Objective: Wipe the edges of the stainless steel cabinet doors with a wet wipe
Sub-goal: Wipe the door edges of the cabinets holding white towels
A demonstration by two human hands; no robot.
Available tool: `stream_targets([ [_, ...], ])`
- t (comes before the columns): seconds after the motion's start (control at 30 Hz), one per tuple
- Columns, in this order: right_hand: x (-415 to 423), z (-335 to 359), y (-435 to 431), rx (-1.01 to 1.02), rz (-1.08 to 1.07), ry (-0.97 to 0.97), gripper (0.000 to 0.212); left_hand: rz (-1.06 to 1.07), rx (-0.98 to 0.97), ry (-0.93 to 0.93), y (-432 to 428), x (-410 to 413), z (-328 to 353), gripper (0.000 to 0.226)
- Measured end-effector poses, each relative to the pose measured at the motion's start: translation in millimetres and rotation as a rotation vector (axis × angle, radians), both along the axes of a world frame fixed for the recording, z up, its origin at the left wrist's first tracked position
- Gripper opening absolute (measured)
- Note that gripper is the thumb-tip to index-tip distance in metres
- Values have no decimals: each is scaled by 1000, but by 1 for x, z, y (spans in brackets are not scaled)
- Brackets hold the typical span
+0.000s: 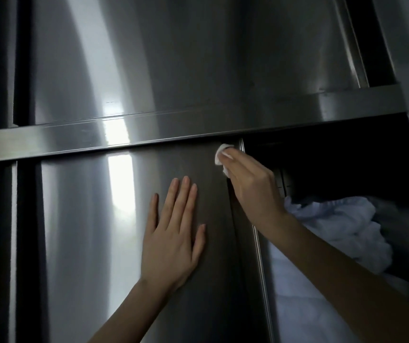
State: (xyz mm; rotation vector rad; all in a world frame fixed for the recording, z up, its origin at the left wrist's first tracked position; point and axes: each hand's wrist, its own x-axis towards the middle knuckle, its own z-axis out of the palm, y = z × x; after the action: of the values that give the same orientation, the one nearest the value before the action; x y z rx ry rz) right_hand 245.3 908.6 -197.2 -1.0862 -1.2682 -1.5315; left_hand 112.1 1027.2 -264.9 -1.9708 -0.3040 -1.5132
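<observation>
Two hands on the steel door [129,219]: the left hand [173,233] lies flat, fingers straight, bracing the panel, while the right hand [252,186] pinches a white wipe [222,154] against the door's top right corner. One risk: the small wad looks barely held, so dragging it down the edge could pull it loose into the open cupboard [334,169].

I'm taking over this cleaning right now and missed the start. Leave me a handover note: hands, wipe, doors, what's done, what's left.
Left hand: flat on the lower door, fingers straight.
Right hand: pinches the wipe against the door's top right corner, beside its edge.
Right of that, the compartment stands open, with pale cloth inside.
Done: cannot tell; no wiped streaks show.
Left: probably down this edge, then the other doors' edges.
</observation>
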Motion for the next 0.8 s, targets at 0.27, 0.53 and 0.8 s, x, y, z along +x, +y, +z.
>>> stream_targets([
  [0.27, 14, -32, -8, -49, -103, -112, 24, -25, -5, -20, 0, 0, -1, 60],
  [0.53, 8, 33, -9, 20, -160, -128, 23, -22, 4, -28, 0, 1, 0, 61],
  [0.8, 14, -17, -27, -91, -264, -291, 23, -24, -17, -31, -3, 3, -2, 61],
])
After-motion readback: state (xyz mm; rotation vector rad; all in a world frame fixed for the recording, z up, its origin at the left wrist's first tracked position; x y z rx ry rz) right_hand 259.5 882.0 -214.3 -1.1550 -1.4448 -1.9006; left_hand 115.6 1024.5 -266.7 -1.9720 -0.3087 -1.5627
